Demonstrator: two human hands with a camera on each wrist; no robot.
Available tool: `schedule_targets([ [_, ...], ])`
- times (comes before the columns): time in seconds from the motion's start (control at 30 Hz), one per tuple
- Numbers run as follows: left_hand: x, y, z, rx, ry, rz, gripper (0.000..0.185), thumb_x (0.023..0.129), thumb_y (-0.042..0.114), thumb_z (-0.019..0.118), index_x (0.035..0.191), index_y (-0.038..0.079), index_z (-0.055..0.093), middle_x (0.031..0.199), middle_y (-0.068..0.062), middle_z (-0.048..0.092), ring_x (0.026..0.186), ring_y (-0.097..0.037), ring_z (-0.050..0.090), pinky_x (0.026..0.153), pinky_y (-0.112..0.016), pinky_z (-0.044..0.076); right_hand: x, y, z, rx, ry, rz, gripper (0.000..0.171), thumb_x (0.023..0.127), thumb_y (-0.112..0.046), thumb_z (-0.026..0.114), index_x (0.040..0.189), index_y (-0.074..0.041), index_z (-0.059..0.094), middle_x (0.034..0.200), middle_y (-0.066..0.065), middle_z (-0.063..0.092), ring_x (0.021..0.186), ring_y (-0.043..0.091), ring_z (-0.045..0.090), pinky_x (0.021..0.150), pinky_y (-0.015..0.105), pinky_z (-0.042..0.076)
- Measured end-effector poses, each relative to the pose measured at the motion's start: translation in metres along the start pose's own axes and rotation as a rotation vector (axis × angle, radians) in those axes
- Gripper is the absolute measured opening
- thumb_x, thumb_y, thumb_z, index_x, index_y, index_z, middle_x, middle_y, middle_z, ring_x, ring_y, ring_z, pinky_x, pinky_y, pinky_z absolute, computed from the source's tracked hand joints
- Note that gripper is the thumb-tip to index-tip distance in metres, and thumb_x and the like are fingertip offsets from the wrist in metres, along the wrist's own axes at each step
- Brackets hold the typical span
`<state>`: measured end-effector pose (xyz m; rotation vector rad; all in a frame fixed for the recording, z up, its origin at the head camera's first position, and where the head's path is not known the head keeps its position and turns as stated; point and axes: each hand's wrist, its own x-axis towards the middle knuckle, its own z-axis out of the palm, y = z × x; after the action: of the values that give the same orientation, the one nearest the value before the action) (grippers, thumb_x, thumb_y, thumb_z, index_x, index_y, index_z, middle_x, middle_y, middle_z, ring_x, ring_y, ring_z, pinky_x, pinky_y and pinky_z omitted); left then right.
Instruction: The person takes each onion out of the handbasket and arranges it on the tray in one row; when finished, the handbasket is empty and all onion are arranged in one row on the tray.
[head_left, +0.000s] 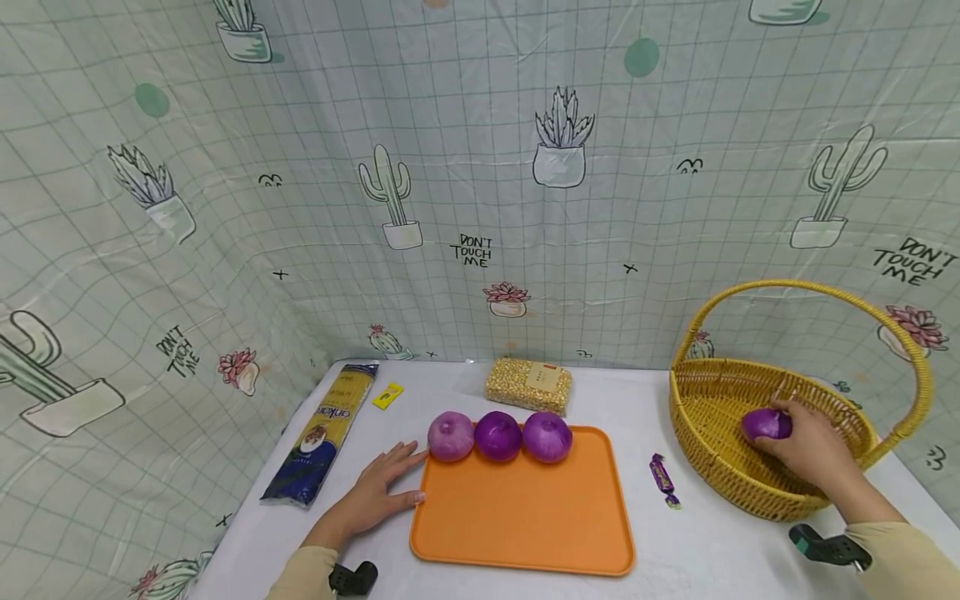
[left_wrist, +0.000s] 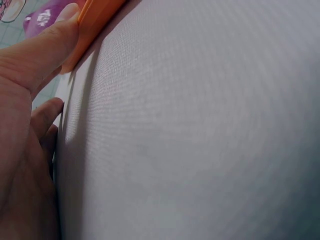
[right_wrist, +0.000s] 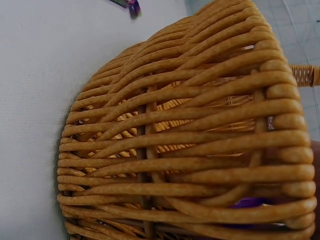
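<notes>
My right hand (head_left: 806,446) reaches into the yellow wicker basket (head_left: 705,392) at the right and grips a purple onion (head_left: 765,424) inside it. The basket's woven wall (right_wrist: 190,150) fills the right wrist view, with a sliver of purple onion (right_wrist: 248,202) behind the weave. My left hand (head_left: 378,492) lies flat on the white table, fingers straight, touching the left edge of the orange tray (head_left: 525,517). Three purple onions (head_left: 498,436) sit in a row along the tray's far edge. The left wrist view shows my thumb (left_wrist: 45,47) against the tray edge (left_wrist: 92,22).
A bag of spaghetti (head_left: 322,433) lies at the left, a small yellow packet (head_left: 387,395) beside it. A pack of corn kernels (head_left: 528,385) sits behind the tray. A purple wrapped candy (head_left: 663,477) lies between tray and basket. A cactus-print curtain encloses the table.
</notes>
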<state>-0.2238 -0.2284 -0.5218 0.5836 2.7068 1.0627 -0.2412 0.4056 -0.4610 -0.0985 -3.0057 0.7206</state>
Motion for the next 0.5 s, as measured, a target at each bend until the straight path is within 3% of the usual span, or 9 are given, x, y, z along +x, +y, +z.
schedule_targets([
  [0.5,0.0009,-0.001,0.0015,0.003,0.002,0.003,0.069,0.095,0.042,0.071,0.152,0.011,0.048,0.162,-0.019,0.033,0.153,-0.046,0.015,0.121,-0.066,0.005,0.0,0.0018,0.0015,-0.018,0.008,-0.007,0.069,0.091,-0.019,0.074,0.133,0.021,0.036,0.123,0.054,0.031,0.111,0.07,0.037,0.086,0.079,0.042],
])
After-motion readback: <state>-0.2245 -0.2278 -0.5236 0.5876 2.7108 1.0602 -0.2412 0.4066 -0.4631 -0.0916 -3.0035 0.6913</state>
